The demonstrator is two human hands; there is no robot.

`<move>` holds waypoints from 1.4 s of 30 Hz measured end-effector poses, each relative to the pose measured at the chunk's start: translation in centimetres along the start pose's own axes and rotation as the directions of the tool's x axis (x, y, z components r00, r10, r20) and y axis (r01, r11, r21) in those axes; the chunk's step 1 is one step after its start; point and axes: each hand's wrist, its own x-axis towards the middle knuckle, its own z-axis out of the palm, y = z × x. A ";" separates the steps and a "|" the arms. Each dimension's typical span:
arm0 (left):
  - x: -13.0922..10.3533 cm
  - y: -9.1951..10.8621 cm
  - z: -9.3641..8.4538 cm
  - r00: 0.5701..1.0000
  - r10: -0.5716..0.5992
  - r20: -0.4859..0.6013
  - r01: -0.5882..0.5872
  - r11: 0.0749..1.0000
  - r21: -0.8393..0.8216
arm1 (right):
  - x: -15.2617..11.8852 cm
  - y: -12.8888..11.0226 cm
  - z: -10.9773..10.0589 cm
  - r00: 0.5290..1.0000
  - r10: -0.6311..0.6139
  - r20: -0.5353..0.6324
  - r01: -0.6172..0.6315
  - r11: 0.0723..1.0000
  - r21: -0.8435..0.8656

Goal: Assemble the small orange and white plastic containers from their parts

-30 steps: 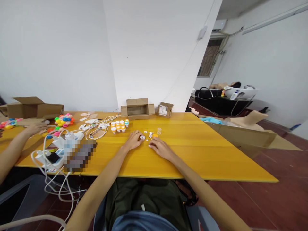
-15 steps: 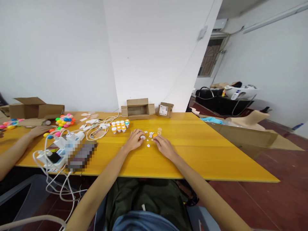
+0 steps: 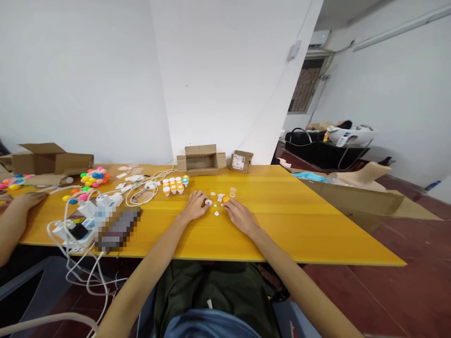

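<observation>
My left hand (image 3: pixel 196 205) rests on the table, fingers loosely spread, its fingertips against or right beside a white round disc (image 3: pixel 208 202). My right hand (image 3: pixel 240 214) also lies on the table with fingers stretched forward. Its fingertips are close to an orange ring-like cap (image 3: pixel 226 200) and a tiny white piece (image 3: pixel 222 204). Between the hands lie a small white cone-shaped piece (image 3: pixel 216 213) and a tiny white dot-like part (image 3: pixel 215 205). Just beyond are white pieces with dark spots (image 3: pixel 220 197) and a clear little cup (image 3: pixel 233 192).
Several white-and-orange capped containers (image 3: pixel 173 185) stand left of my hands. Two cardboard boxes (image 3: pixel 201 162) are by the wall. White cables (image 3: pixel 146 188), a power strip (image 3: pixel 89 220) and a blurred-out dark slab (image 3: pixel 118 229) lie left. Another person's hand (image 3: pixel 30 199) is at far left, near coloured balls.
My hands have barely moved; more of the white disc and the orange cap shows beside my fingers. The other person's hand has drawn back to the left.
</observation>
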 end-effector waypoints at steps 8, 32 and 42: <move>0.0 1.7 -1.1 1.000 0.030 0.003 -0.029 0.991 -0.130 | 0.0 0.6 0.5 1.000 -0.014 -0.016 0.014 1.000 -0.011; -0.4 3.3 -0.7 0.979 0.171 0.109 -0.158 0.980 -0.119 | 0.1 0.6 0.4 1.000 -0.009 0.008 0.009 1.000 0.008; -0.5 2.6 -0.2 0.977 0.166 0.130 -0.153 0.983 -0.104 | 0.0 0.5 0.5 1.000 -0.003 0.007 0.003 1.000 -0.007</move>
